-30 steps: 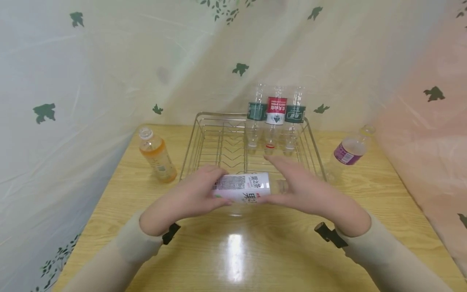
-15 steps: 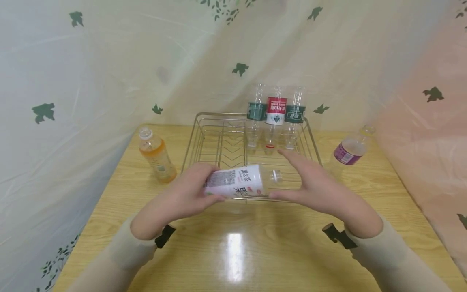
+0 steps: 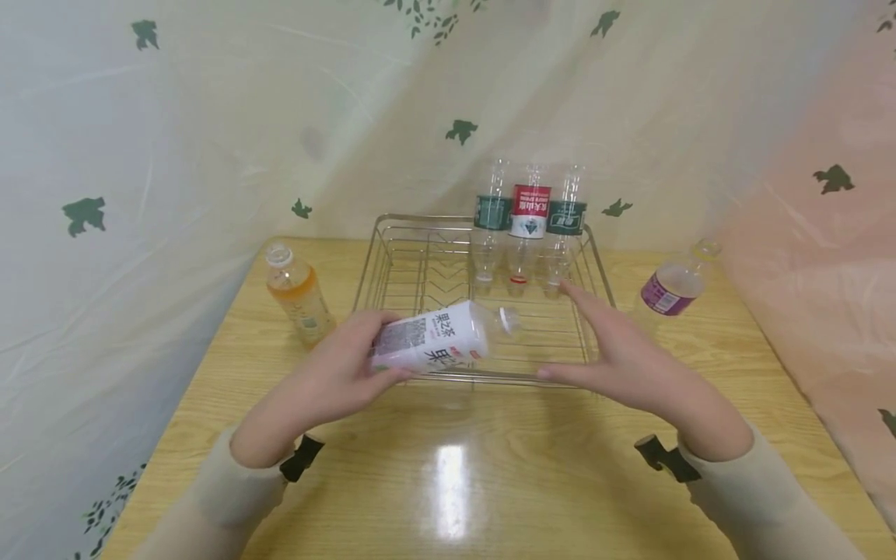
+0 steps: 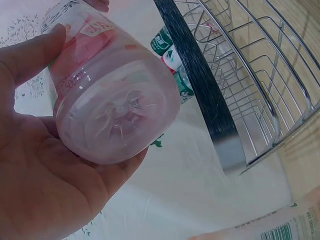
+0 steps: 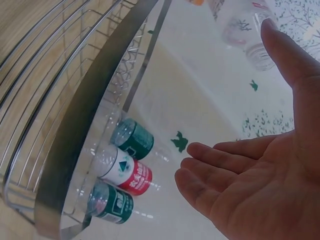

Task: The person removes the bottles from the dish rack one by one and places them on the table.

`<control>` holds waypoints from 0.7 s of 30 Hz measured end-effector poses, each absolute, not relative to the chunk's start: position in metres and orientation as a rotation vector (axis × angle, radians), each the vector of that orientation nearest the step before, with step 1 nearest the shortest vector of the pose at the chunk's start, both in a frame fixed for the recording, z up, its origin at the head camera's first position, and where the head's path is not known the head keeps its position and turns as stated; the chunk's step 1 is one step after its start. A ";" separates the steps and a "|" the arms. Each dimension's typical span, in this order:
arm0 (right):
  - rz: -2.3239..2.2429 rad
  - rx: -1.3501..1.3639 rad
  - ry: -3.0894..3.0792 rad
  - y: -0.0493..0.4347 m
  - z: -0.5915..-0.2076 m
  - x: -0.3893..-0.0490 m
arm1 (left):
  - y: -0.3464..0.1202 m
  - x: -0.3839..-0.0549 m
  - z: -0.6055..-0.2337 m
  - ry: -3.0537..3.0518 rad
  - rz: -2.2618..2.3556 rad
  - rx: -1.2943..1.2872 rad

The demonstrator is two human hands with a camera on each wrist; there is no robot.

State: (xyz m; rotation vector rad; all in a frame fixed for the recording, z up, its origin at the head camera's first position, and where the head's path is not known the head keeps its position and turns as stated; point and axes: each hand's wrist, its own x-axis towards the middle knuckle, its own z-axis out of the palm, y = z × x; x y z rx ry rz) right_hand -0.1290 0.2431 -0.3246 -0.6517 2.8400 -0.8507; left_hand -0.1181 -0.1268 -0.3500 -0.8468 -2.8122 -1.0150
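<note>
My left hand grips a clear plastic bottle by its base end, over the front of the wire dish rack. The bottle has a white label and lies tilted, its neck pointing right and a little up. In the left wrist view the thumb and fingers wrap the bottle, its round base toward the camera. My right hand holds nothing; thumb and fingers are spread apart over the rack's right front. In the right wrist view the bottle's neck shows beyond the right thumb.
Three clear bottles stand upside down at the rack's back right, one with a red and white label between two green ones. An orange-labelled bottle stands left of the rack; a purple-labelled bottle stands right. A patterned sheet hangs behind the table.
My right hand has moved right, away from the bottle's neck. My left hand has carried the bottle left, and its neck end has tipped upward.
</note>
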 end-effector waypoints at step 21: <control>-0.926 -0.563 2.854 0.277 -0.345 -0.129 | -0.148 -0.109 -0.355 -2.659 -1.072 -0.820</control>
